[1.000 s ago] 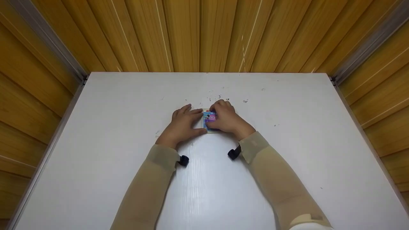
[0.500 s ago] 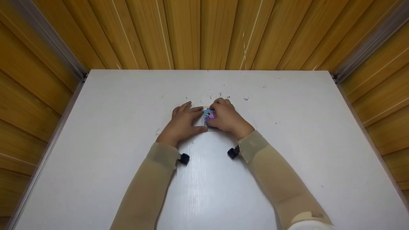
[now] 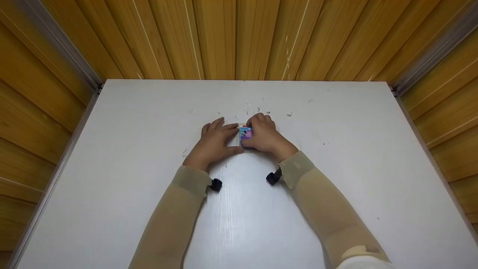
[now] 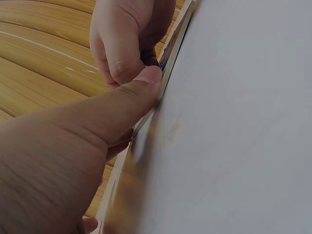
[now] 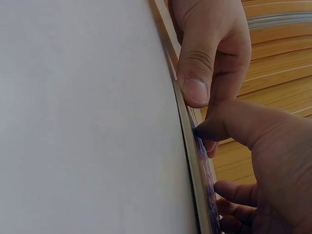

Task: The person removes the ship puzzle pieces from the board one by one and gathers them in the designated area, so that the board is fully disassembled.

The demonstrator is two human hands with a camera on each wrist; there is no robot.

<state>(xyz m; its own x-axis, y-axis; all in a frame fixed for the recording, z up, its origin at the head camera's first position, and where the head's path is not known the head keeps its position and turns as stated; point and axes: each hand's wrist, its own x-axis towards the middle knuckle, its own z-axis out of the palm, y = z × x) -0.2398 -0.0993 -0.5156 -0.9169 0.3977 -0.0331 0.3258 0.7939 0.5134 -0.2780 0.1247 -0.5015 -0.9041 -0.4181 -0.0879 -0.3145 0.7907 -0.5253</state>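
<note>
A small flat board point(image 3: 245, 132) with a bright blue, pink and purple picture lies on the white table. Its pale, thin edge point(image 5: 189, 151) shows in the right wrist view. My left hand point(image 3: 213, 146) is spread at the board's left end, forefinger at the far corner and thumb at the near one. In the left wrist view that thumb point(image 4: 141, 83) presses against the edge. My right hand point(image 3: 264, 135) curls over the right part of the picture, thumb and fingers gripping across it. This hand hides much of the board. The right thumb's tip point(image 5: 207, 129) touches the picture side.
The white table point(image 3: 130, 123) has several dark scuff marks point(image 3: 258, 111) beyond the hands. Yellow wood-look panels point(image 3: 216, 41) rise behind its far edge and at both sides. A black wrist camera point(image 3: 216, 185) sits at the left cuff, another point(image 3: 273, 178) at the right.
The head view has shifted slightly, so the table sits a little higher. Both hands keep nearly the same place on the board; the right fingers have shifted only slightly over the picture.
</note>
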